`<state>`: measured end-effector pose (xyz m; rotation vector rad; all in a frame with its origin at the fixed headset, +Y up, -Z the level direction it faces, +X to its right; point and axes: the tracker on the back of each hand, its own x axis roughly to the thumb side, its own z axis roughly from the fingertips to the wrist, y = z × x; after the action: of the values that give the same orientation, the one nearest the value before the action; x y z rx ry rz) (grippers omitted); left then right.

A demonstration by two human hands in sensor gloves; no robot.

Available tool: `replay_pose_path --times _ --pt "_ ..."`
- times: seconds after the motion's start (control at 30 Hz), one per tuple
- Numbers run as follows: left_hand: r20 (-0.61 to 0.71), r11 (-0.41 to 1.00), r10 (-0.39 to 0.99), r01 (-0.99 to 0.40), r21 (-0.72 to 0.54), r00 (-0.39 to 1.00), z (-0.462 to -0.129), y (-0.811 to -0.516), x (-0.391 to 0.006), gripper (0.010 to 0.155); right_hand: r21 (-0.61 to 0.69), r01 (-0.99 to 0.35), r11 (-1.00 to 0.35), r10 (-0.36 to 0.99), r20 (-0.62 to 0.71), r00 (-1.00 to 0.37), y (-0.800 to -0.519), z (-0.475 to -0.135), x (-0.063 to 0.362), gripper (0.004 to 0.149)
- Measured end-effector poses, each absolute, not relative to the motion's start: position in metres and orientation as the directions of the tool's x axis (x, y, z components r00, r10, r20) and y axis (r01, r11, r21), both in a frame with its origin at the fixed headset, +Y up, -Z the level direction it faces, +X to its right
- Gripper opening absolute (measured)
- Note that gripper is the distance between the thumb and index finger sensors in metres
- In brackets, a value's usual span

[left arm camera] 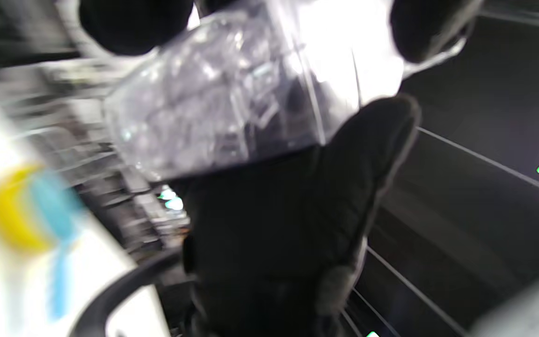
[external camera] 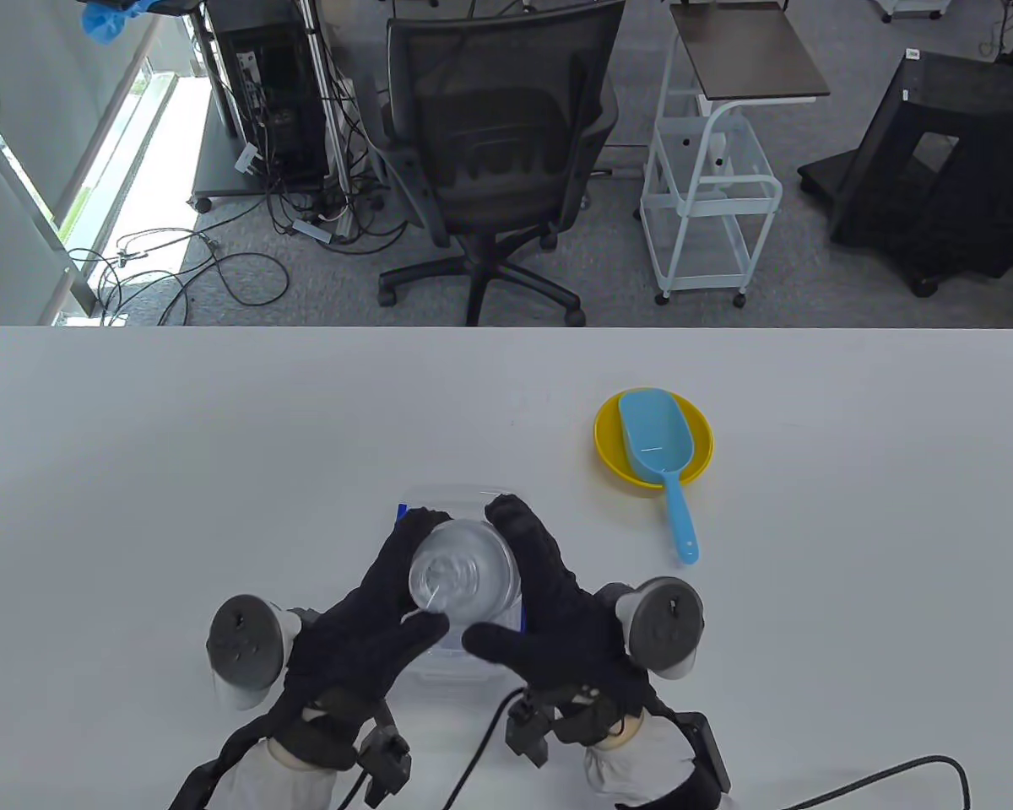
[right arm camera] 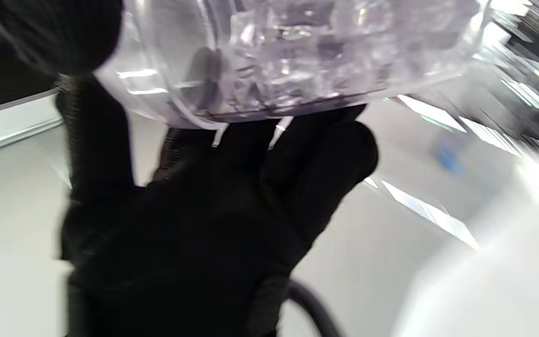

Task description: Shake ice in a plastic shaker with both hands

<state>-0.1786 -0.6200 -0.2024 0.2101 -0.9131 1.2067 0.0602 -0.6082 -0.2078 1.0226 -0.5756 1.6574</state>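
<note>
Both gloved hands, left hand [external camera: 371, 607] and right hand [external camera: 549, 607], clamp the clear plastic shaker [external camera: 464, 574] of ice between them. Its long axis appears roughly upright, equally near each palm.

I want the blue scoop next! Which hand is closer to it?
Right. The right hand grips the shaker just below-left of the blue scoop; the left hand grips the shaker's far side, farther away.

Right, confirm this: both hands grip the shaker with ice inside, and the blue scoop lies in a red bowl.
Wrong on the bowl: the table view shows it is yellow. The rest holds: both hands, left and right, grip the shaker, ice inside, and the scoop lies in that bowl.
</note>
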Motion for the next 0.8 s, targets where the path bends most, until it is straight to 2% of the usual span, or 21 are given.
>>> replay_pose_path --times 0.03,0.07,0.1,0.13,0.17,0.23,0.27,0.3,0.37,0.4,0.43,0.47,0.5,0.53,0.57,0.6,0.63,0.67,0.7,0.77,0.8 --pt "0.771 0.395 0.637 -0.856 -0.334 -0.007 -0.196 -0.610 -0.177 0.083 -0.073 -0.950 -0.304 0.366 0.911 -0.188 -0.604 -0.197 0.060 0.089" --pt "0.791 0.399 0.611 -0.856 -0.328 -0.018 -0.196 -0.609 -0.176 0.083 -0.143 -0.935 -0.323 0.281 0.930 -0.239 -0.607 -0.200 0.059 0.088" --pt "0.763 0.412 0.644 -0.863 -0.292 0.049 -0.203 -0.616 -0.176 0.083 -0.201 -0.904 -0.376 0.304 0.895 -0.326 -0.616 -0.212 0.058 0.089" --pt "0.623 0.404 0.761 -0.882 -0.242 0.178 -0.212 -0.634 -0.178 0.083 -0.174 -0.868 -0.465 0.454 0.795 -0.402 -0.633 -0.228 0.064 0.089" --pt "0.405 0.332 0.890 -0.905 -0.265 0.208 -0.224 -0.657 -0.181 0.084 -0.028 -0.878 -0.478 0.621 0.696 -0.360 -0.643 -0.242 0.067 0.091" --pt "0.142 0.018 0.988 -0.881 -0.474 -0.056 -0.233 -0.679 -0.178 0.083 0.419 -0.859 -0.294 0.917 0.378 -0.129 -0.663 -0.256 0.066 0.091" --pt "0.098 0.000 0.994 -0.890 -0.455 -0.050 -0.231 -0.679 -0.179 0.084 0.506 -0.833 -0.223 0.957 0.275 -0.090 -0.662 -0.255 0.066 0.091" --pt "0.201 0.084 0.980 -0.902 -0.424 -0.003 -0.229 -0.673 -0.179 0.084 0.527 -0.834 -0.161 0.967 0.254 -0.026 -0.658 -0.250 0.066 0.091" --pt "0.593 0.318 0.803 -0.890 -0.328 0.068 -0.217 -0.641 -0.179 0.083 0.240 -0.928 -0.285 0.686 0.727 -0.023 -0.623 -0.225 0.064 0.091" --pt "0.676 0.354 0.736 -0.872 -0.339 0.036 -0.210 -0.630 -0.177 0.083 0.158 -0.944 -0.291 0.597 0.801 -0.050 -0.616 -0.217 0.063 0.090" --pt "0.745 0.355 0.666 -0.862 -0.361 -0.037 -0.203 -0.617 -0.176 0.083 -0.051 -0.953 -0.298 0.368 0.915 -0.164 -0.604 -0.202 0.061 0.088" --pt "0.760 0.350 0.649 -0.867 -0.355 -0.049 -0.201 -0.615 -0.174 0.083 -0.126 -0.934 -0.333 0.310 0.921 -0.235 -0.607 -0.203 0.058 0.088" --pt "0.709 0.352 0.704 -0.888 -0.295 0.043 -0.208 -0.626 -0.176 0.083 -0.173 -0.899 -0.403 0.363 0.871 -0.330 -0.618 -0.216 0.059 0.089" --pt "0.619 0.345 0.776 -0.902 -0.259 0.119 -0.214 -0.638 -0.178 0.083 -0.143 -0.883 -0.446 0.464 0.807 -0.365 -0.629 -0.227 0.061 0.089" --pt "0.418 0.251 0.902 -0.920 -0.300 0.109 -0.227 -0.663 -0.181 0.084 -0.002 -0.890 -0.457 0.647 0.685 -0.334 -0.641 -0.241 0.063 0.090" --pt "0.277 0.111 0.961 -0.909 -0.401 -0.004 -0.230 -0.677 -0.181 0.084 0.139 -0.901 -0.410 0.796 0.537 -0.280 -0.651 -0.247 0.064 0.090" --pt "0.152 -0.024 0.983 -0.888 -0.460 -0.105 -0.233 -0.685 -0.179 0.084 0.397 -0.860 -0.320 0.909 0.383 -0.162 -0.660 -0.252 0.061 0.090" --pt "0.102 -0.031 0.991 -0.898 -0.439 -0.084 -0.231 -0.685 -0.179 0.085 0.486 -0.838 -0.249 0.953 0.276 -0.123 -0.662 -0.254 0.060 0.091" --pt "0.192 0.067 0.981 -0.916 -0.395 -0.011 -0.227 -0.676 -0.180 0.085 0.496 -0.846 -0.196 0.958 0.282 -0.057 -0.656 -0.249 0.062 0.091" --pt "0.534 0.249 0.845 -0.907 -0.339 0.032 -0.215 -0.644 -0.180 0.084 0.291 -0.918 -0.270 0.763 0.646 -0.019 -0.628 -0.229 0.060 0.092" --pt "0.618 0.285 0.786 -0.894 -0.346 0.011 -0.209 -0.633 -0.180 0.083 0.181 -0.944 -0.278 0.629 0.777 -0.036 -0.615 -0.216 0.059 0.091"
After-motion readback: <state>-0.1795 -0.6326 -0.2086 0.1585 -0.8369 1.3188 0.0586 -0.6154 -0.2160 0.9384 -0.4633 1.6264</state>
